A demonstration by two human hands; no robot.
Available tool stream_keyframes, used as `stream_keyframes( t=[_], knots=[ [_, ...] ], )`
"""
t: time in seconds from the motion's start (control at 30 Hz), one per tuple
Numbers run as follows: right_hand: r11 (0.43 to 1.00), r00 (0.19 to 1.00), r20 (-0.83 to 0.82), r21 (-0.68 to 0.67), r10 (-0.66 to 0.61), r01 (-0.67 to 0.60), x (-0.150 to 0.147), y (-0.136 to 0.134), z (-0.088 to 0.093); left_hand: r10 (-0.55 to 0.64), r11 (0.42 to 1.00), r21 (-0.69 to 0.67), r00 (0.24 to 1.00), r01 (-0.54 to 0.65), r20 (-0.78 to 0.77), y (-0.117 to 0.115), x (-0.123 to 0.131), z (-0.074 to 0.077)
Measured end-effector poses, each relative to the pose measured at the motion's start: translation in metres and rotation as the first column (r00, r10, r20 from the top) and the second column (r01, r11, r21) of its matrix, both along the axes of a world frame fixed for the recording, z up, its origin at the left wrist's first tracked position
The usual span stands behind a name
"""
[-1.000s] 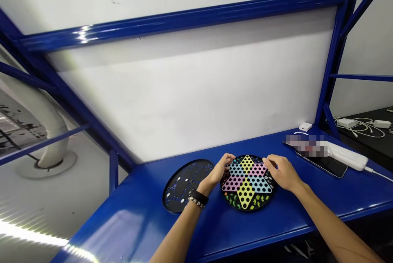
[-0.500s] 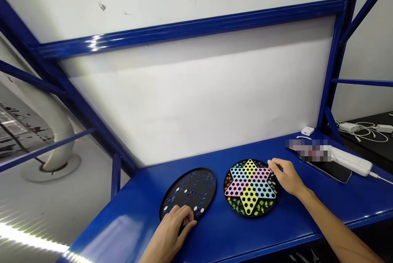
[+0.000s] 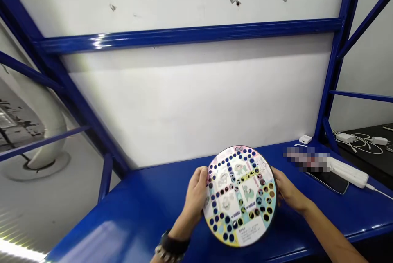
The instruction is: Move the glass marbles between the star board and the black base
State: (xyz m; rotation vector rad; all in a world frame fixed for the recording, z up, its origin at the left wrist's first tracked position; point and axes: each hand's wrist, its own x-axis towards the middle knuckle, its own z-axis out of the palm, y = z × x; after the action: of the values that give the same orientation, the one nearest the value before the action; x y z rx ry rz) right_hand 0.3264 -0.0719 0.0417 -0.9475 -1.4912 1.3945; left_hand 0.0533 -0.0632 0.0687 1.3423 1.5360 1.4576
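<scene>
At lower centre-left, your left hand is clamped on the left rim of the round game board. That board lay black side up at left half a second ago; now it is lifted at lower centre, printed face toward you, so the star-patterned board is hidden, with bits of colour showing through the holes. Being round, it has no long axis; its text panel points to the bottom of the frame. Right of it, your right hand meets the right rim; its fingertips are hidden, so I cannot tell whether they pinch.
</scene>
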Motion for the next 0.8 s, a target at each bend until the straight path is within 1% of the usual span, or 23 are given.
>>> stream_keyframes(
  t=[0.03, 0.07, 0.1, 0.13, 0.17, 0.23, 0.27, 0.33, 0.37, 0.4, 0.47, 0.57, 0.63, 0.7, 0.8],
  knots=[
    [0.998, 0.999, -0.021, -0.042, -0.038, 0.037, 0.002, 0.003, -0.001, -0.02, 1.0, -0.013, 1.0, 0.02, 0.001, 0.017, 0.008, -0.013],
    [0.994, 0.995, -0.045, -0.07, -0.093, 0.089, 0.005, 0.006, -0.003, -0.004, 1.0, 0.002, 0.999, 0.004, -0.049, 0.032, 0.014, -0.024],
    [0.986, 0.988, -0.064, -0.093, -0.144, 0.138, 0.008, 0.01, -0.006, -0.029, 1.0, -0.003, 0.994, 0.029, -0.104, 0.043, 0.017, -0.035],
    [0.977, 0.979, -0.062, -0.112, -0.192, 0.184, 0.011, 0.014, -0.009, -0.034, 0.999, -0.001, 0.988, 0.035, -0.153, 0.05, 0.02, -0.043],
    [0.969, 0.976, -0.024, -0.121, -0.218, 0.213, 0.014, 0.017, -0.012, -0.039, 0.999, 0.0, 0.977, 0.04, -0.212, 0.054, 0.02, -0.048],
    [0.968, 0.963, 0.154, -0.082, -0.222, 0.236, 0.02, 0.022, -0.019, -0.058, 0.998, -0.026, 0.933, 0.052, -0.354, 0.054, 0.02, -0.053],
    [0.971, 0.939, 0.267, -0.04, -0.219, 0.237, 0.023, 0.024, -0.022, -0.072, 0.997, -0.056, 0.893, 0.053, -0.444, 0.052, 0.02, -0.053],
    [0.97, 0.853, 0.466, 0.059, -0.236, 0.236, 0.027, 0.024, -0.029, -0.129, 0.989, -0.142, 0.78, 0.052, -0.613, 0.046, 0.02, -0.052],
    [0.967, 0.804, 0.539, 0.102, -0.252, 0.235, 0.028, 0.024, -0.032, -0.164, 0.981, -0.188, 0.735, 0.051, -0.658, 0.044, 0.019, -0.051],
    [0.963, 0.756, 0.598, 0.134, -0.266, 0.233, 0.029, 0.024, -0.035, -0.193, 0.973, -0.223, 0.705, 0.051, -0.682, 0.042, 0.019, -0.051],
    [0.961, 0.678, 0.682, 0.18, -0.275, 0.209, 0.028, 0.023, -0.037, -0.215, 0.969, -0.239, 0.684, 0.06, -0.697, 0.04, 0.017, -0.052],
    [0.958, 0.593, 0.753, 0.219, -0.286, 0.185, 0.02, 0.022, -0.035, -0.183, 0.982, -0.169, 0.678, 0.088, -0.712, 0.041, 0.015, -0.057],
    [0.954, 0.56, 0.772, 0.23, -0.299, 0.192, 0.015, 0.021, -0.033, -0.183, 0.982, -0.162, 0.701, 0.097, -0.689, 0.044, 0.014, -0.06],
    [0.955, 0.552, 0.779, 0.23, -0.296, 0.188, 0.01, 0.019, -0.031, -0.206, 0.974, -0.206, 0.734, 0.092, -0.647, 0.049, 0.013, -0.062],
    [0.967, 0.535, 0.805, 0.225, -0.256, 0.123, 0.008, 0.016, -0.028, -0.236, 0.964, -0.248, 0.745, 0.098, -0.624, 0.055, 0.012, -0.065]
  ],
)
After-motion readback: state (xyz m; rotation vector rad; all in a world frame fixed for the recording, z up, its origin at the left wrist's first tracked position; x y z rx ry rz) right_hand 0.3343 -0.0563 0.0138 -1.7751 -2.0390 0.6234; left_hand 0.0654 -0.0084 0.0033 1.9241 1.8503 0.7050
